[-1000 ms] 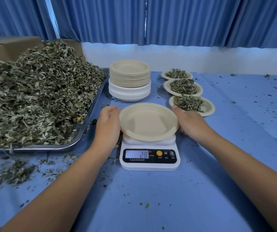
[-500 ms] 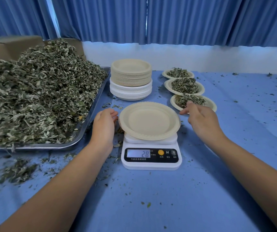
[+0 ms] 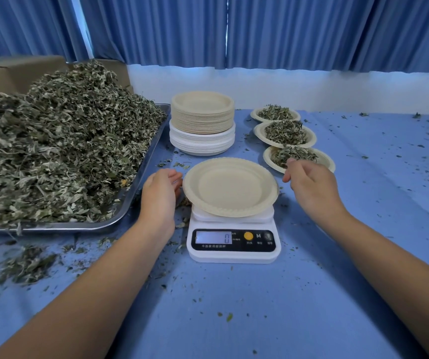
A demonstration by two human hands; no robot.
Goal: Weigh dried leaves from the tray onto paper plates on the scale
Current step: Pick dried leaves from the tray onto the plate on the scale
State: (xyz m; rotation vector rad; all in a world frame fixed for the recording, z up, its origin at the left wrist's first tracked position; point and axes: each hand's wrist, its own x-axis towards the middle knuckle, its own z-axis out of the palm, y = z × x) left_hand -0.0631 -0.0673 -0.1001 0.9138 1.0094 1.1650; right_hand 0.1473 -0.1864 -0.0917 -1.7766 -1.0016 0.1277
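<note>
Plate (image 3: 230, 186) empty on scale (image 3: 233, 238), display reading 0, hands beside it

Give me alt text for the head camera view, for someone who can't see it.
An empty paper plate sits on a white kitchen scale reading 0, the person's left hand and right hand empty at either side. A metal tray heaped with dried leaves lies left; a plate stack and three filled plates stand behind.

Cut off at the left edge: tray (image 3: 52, 226) and dried leaves (image 3: 60, 156). Mostly hidden under the paper plate (image 3: 230, 186): platform of the scale (image 3: 234, 255). Too small to read: print (image 3: 213, 246) beneath its display.
</note>
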